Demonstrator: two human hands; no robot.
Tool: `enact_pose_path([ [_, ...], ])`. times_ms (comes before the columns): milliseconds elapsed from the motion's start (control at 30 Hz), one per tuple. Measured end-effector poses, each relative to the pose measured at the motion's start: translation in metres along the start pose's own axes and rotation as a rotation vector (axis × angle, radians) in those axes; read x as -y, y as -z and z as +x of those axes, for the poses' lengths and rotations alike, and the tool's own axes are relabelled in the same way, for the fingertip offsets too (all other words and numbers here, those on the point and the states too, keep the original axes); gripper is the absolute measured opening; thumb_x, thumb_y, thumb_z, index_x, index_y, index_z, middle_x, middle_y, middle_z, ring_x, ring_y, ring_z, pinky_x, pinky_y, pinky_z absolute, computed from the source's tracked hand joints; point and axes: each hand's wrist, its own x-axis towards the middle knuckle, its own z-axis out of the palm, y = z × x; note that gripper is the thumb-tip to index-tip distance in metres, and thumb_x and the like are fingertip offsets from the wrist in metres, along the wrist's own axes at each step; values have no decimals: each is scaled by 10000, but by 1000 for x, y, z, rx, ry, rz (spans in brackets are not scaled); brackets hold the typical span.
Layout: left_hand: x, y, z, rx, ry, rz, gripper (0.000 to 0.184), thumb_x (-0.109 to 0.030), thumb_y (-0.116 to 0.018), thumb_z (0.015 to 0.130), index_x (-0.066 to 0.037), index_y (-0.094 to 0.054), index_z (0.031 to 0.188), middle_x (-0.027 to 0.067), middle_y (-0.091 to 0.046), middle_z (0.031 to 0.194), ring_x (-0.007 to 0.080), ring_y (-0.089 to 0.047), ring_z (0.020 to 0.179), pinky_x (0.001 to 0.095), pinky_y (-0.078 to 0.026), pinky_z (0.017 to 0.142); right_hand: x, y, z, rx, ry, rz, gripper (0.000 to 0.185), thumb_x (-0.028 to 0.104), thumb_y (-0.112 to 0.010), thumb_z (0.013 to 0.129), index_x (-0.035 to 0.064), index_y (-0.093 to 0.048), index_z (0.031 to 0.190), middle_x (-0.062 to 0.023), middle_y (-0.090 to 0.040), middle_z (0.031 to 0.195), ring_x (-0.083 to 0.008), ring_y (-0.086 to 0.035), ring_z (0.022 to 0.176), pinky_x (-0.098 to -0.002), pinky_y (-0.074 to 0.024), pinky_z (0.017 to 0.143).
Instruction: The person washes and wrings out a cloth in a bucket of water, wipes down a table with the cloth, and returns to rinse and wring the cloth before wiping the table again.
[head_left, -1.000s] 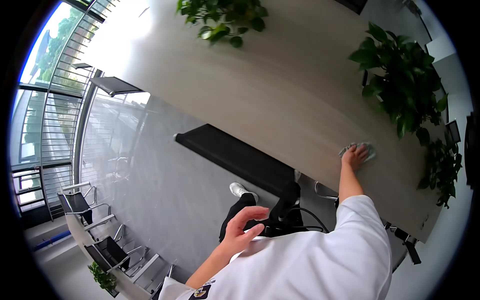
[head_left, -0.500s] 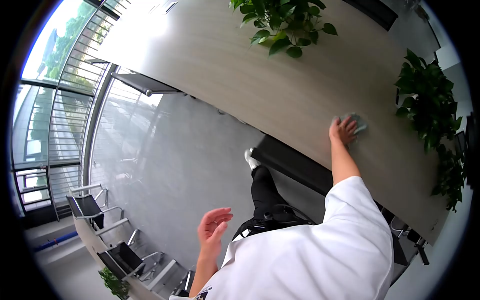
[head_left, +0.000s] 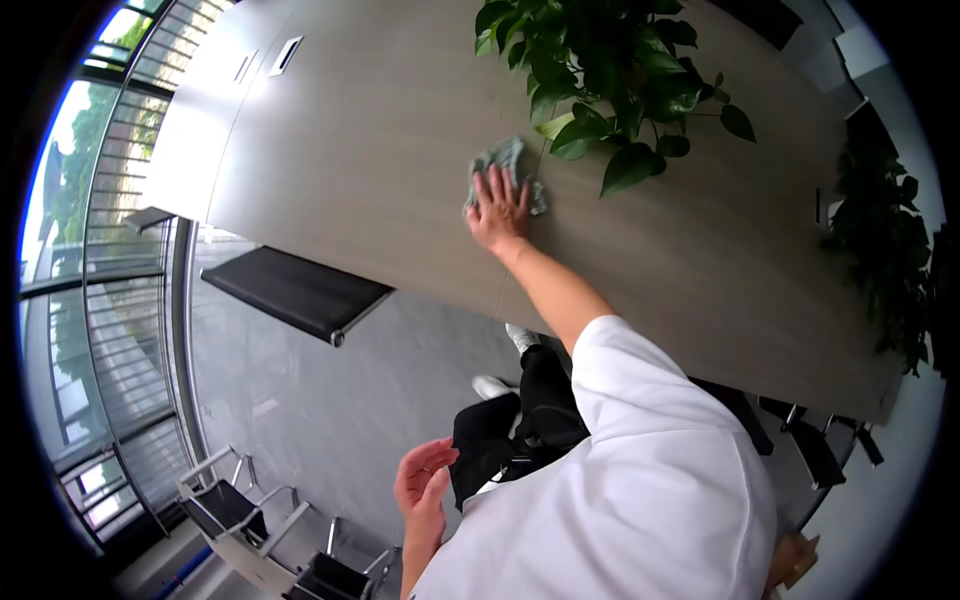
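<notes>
My right hand point(head_left: 500, 212) lies flat with fingers spread on a crumpled grey-green cloth point(head_left: 507, 155), pressing it against the wood-toned tabletop point(head_left: 380, 150). The cloth shows above the fingertips and to both sides of the hand, close to a seam in the table. Just right of the cloth hang the leaves of a green plant point(head_left: 630, 90). Held in the air by my waist, my left hand point(head_left: 425, 483) has loosely curved fingers, the thumb apart from them, and nothing in it.
A black chair point(head_left: 298, 290) stands at the table's near edge. More chairs point(head_left: 225, 508) are at the lower left, near tall windows point(head_left: 110, 290). Another plant point(head_left: 880, 230) is at the right. Chair parts point(head_left: 815, 450) show under the table's right end.
My right hand and the cloth have moved left along the table to beside the plant. My body has shifted left with them. My left hand stays raised and empty.
</notes>
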Motion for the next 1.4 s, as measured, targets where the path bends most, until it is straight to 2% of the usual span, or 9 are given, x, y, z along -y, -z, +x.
enact_pose_path([
  [167, -35, 39, 72, 153, 9, 37, 356, -122, -612, 876, 32, -564, 1194, 168, -641, 1175, 235, -626, 1042, 380, -461, 961, -24, 15, -10, 56, 125, 38, 621, 411, -548, 872, 170, -424, 1430, -89, -303, 1548, -272, -246, 1438, -612, -176, 1135],
  [333, -56, 66, 142, 351, -74, 110, 354, -128, -633, 873, 34, -573, 1182, 164, -644, 1177, 231, -631, 1037, 363, -473, 936, -124, 46, -10, -174, -349, -304, 623, 440, -526, 895, 185, -414, 1453, -119, -342, 1526, -321, -321, 1390, -592, -221, 1113],
  [400, -65, 64, 157, 357, -37, 120, 354, -124, -640, 869, 31, -575, 1181, 158, -645, 1176, 225, -631, 1036, 363, -475, 933, -170, 44, 8, -352, -251, -280, 582, 446, -528, 893, 158, -491, 1397, -157, -410, 1476, -385, -392, 1323, -553, -275, 1096],
  [467, -68, 62, 166, 380, 28, 140, 359, -130, -647, 869, 28, -575, 1184, 152, -647, 1173, 221, -630, 1034, 362, -474, 934, -179, 77, 35, -66, -531, -141, 604, 425, -522, 916, 70, -457, 1400, -225, -432, 1433, -416, -408, 1308, -495, -306, 1102],
  [833, -46, 15, 182, 393, 251, 130, 363, -86, -624, 893, 35, -541, 1224, 172, -611, 1246, 236, -612, 1102, 369, -454, 988, -302, 77, 140, -289, -519, -232, 580, 350, -496, 932, 23, -423, 1406, -253, -415, 1434, -425, -415, 1296, -492, -322, 1093],
  [967, -57, 6, 180, 367, 295, 169, 360, -95, -631, 894, 28, -552, 1223, 157, -615, 1247, 227, -612, 1101, 367, -456, 988, -281, 63, 134, -342, -412, -199, 572, 323, -487, 938, 6, -411, 1408, -263, -408, 1434, -428, -418, 1291, -491, -328, 1090],
  [1200, -68, 15, 175, 305, 242, 58, 386, -142, -658, 891, 25, -556, 1223, 152, -617, 1243, 224, -608, 1099, 365, -453, 988, -111, 27, 109, -342, -11, -20, 558, 275, -470, 948, -24, -389, 1412, -281, -397, 1435, -433, -422, 1283, -489, -338, 1084],
  [1300, -65, 26, 172, 305, 221, 11, 364, 9, -598, 868, 43, -542, 1226, 164, -596, 1258, 217, -591, 1109, 351, -442, 994, -108, -21, 134, -240, 104, -424, 537, 251, -434, 962, -21, -376, 1422, -284, -389, 1440, -442, -416, 1287, -482, -337, 1090],
  [1400, -67, 38, 164, 215, 232, 8, 373, -10, -615, 866, 45, -541, 1227, 164, -598, 1255, 220, -593, 1110, 353, -443, 993, -85, -49, 206, -365, -87, -79, 507, 243, -429, 955, 29, -411, 1415, -260, -372, 1468, -402, -362, 1347, -526, -288, 1106],
])
